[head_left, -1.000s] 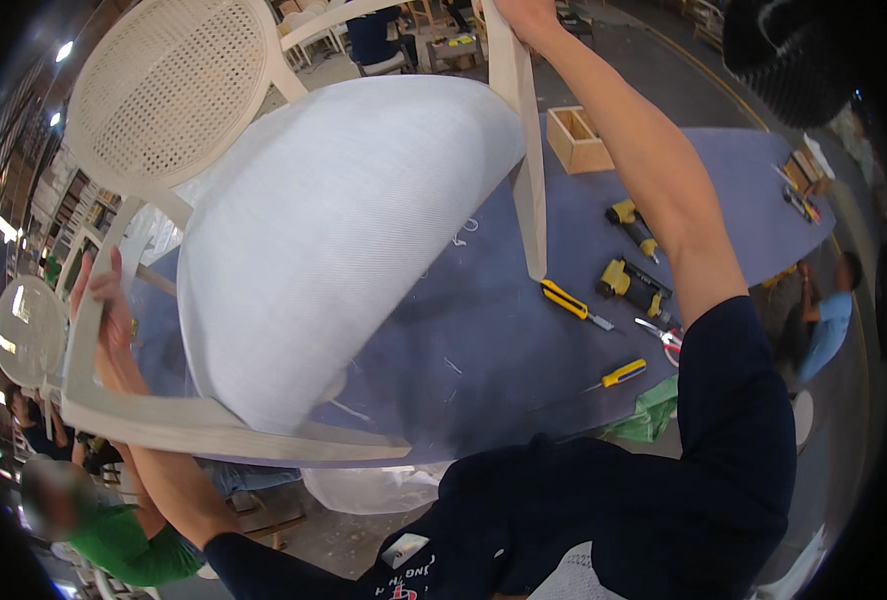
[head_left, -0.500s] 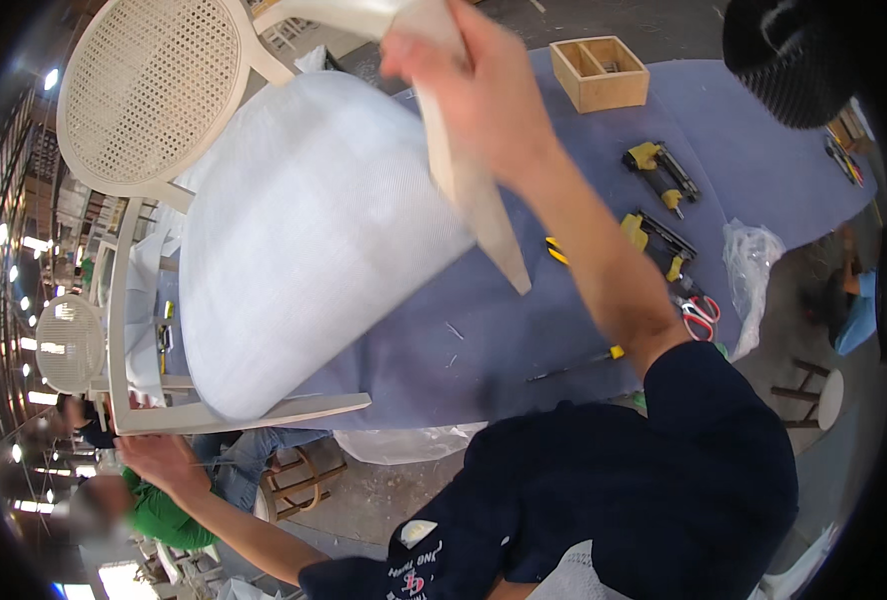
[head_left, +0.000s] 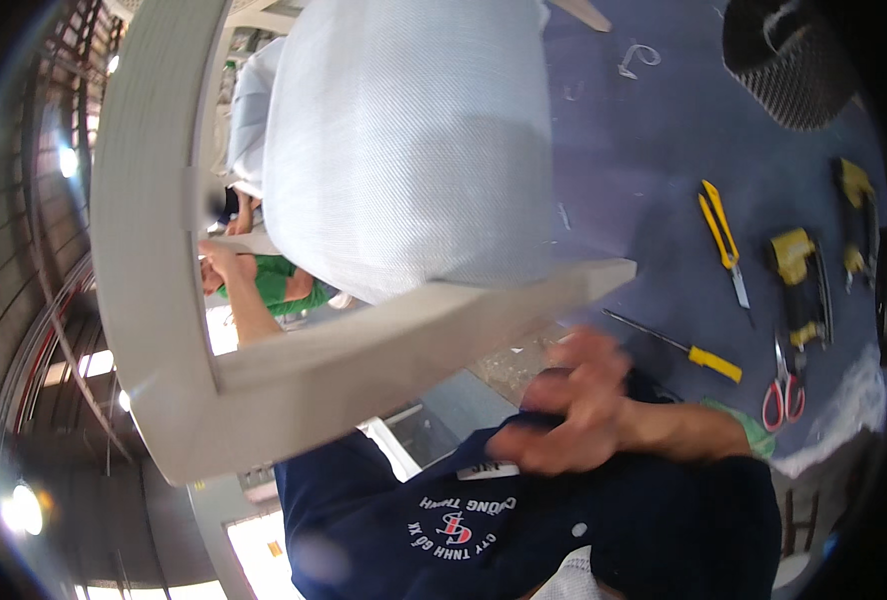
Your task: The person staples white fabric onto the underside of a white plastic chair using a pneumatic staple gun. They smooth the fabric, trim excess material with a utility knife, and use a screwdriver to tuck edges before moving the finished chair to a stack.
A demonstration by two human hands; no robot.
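A pale wooden chair (head_left: 364,365) with a light grey fabric seat (head_left: 414,150) is tipped on its side, close in front of me. Through a gap in its frame my left hand (head_left: 222,262) shows, closed on a rail; part of the forearm is hidden behind the near wood. My right hand (head_left: 576,405) is in front of my chest, off the chair, below the tip of a leg. It is blurred by motion, but its fingers look apart and nothing shows in them.
On the blue-grey table cover (head_left: 654,230) lie a yellow utility knife (head_left: 724,230), a yellow-handled screwdriver (head_left: 709,362), red-handled scissors (head_left: 784,395) and two staple guns, one nearer (head_left: 799,280), one farther (head_left: 857,215). Clear plastic (head_left: 844,410) lies at right. A person in green (head_left: 299,288) is beyond the frame.
The chair has turned and come much nearer to me. My right hand has let go of the chair leg and moved down to my chest. My left hand stays at the frame.
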